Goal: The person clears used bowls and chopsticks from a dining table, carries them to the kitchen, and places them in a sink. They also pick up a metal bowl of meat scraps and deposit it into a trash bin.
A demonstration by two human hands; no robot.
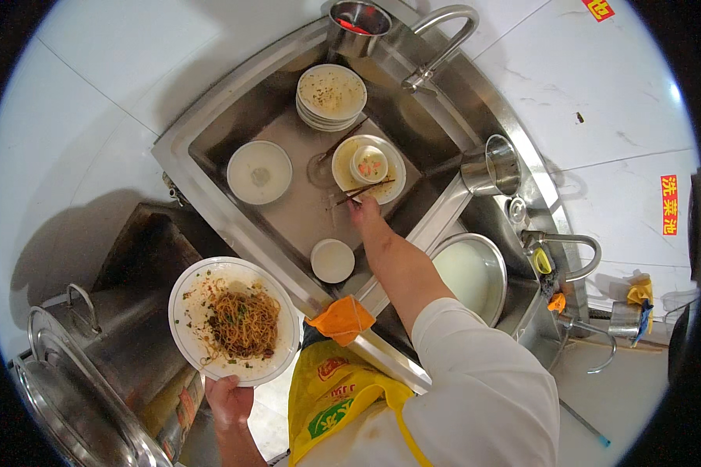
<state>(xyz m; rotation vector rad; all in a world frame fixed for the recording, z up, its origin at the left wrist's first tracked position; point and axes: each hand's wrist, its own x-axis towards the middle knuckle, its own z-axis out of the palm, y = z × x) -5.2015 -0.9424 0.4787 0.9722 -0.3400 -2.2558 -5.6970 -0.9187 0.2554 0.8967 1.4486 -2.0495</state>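
My left hand grips the near rim of a white plate, holding it outside the sink. Brown noodles with green bits lie on this plate. My right hand reaches into the stainless steel sink, at the near rim of a soiled white plate. On that plate sits a small white bowl with red bits inside. Dark chopsticks cross the rim at my right fingertips; whether the fingers hold them or the plate is unclear.
The sink also holds a stack of white plates, a white dish, a small white bowl and a clear glass. Metal containers and a faucet line its edge. An orange cloth hangs on the front rim.
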